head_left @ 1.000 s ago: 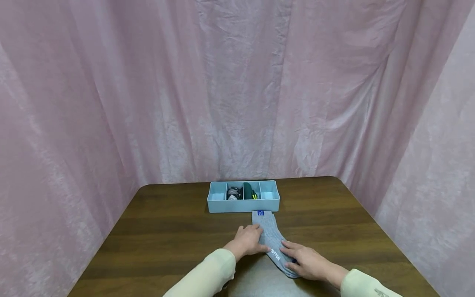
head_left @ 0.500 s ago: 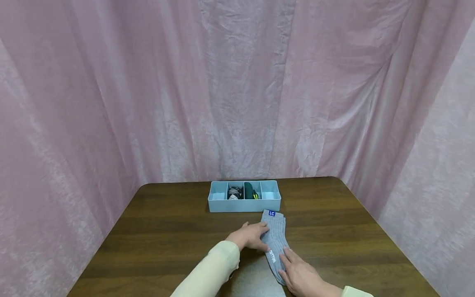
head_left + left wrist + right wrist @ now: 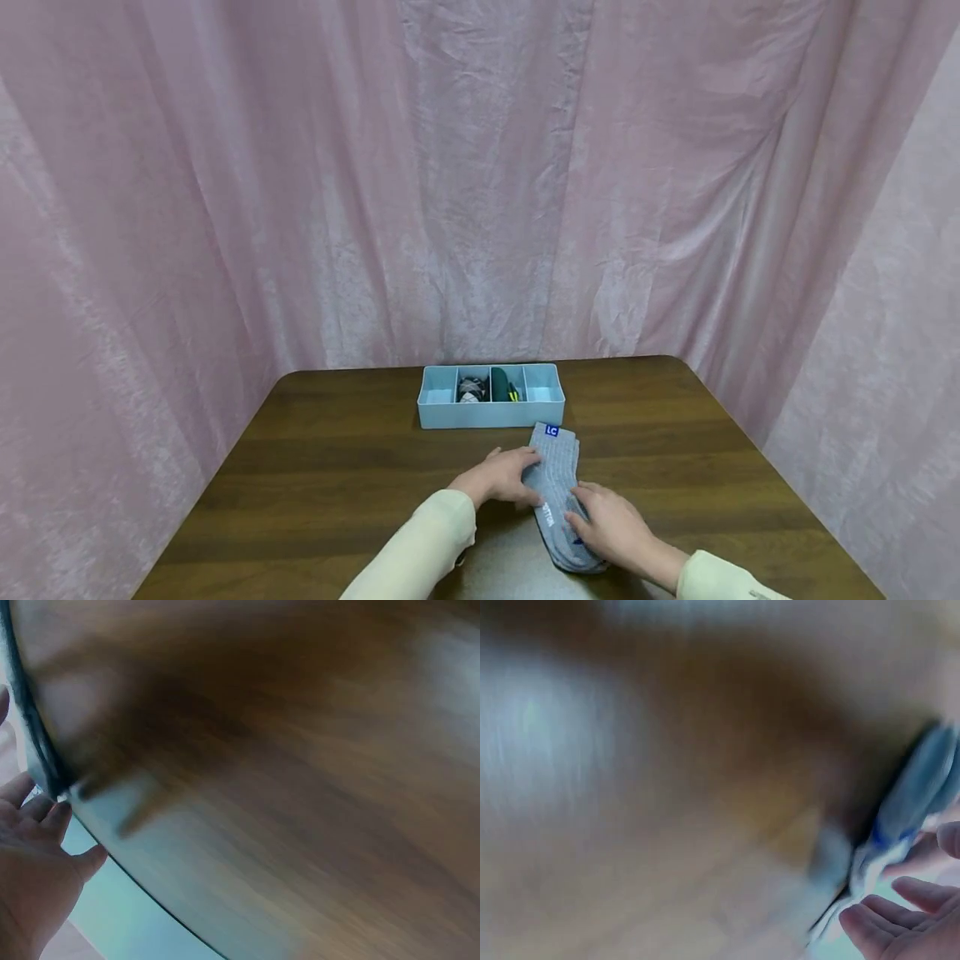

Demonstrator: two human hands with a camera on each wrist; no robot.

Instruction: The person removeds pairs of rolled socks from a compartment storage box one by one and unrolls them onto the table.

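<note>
A pair of grey ribbed socks (image 3: 555, 475) lies flat on the wooden table, with a blue LC label at the cuff and white COTTON lettering near the foot. My left hand (image 3: 497, 478) touches their left edge with loosely spread fingers. At the right side of the foot end, my right hand (image 3: 618, 527) rests its fingertips on the fabric. In the left wrist view the fingers of the left hand (image 3: 37, 862) meet the dark edge of the socks (image 3: 39, 739). The right wrist view is blurred; the right hand (image 3: 915, 922) shows extended fingers beside the socks (image 3: 915, 784).
A light blue divided box (image 3: 491, 416) stands just beyond the cuffs. One middle compartment holds a dark patterned bundle (image 3: 472, 389), the other a dark green item (image 3: 499, 385) with yellow bits beside it. Pink curtains (image 3: 480, 183) hang behind the table (image 3: 337, 467).
The socks have turned from slanting toward the lower right to lying straighter, their cuff shifting right. The right hand swung inward and down, then back up slightly; the left hand stayed near the left edge.
</note>
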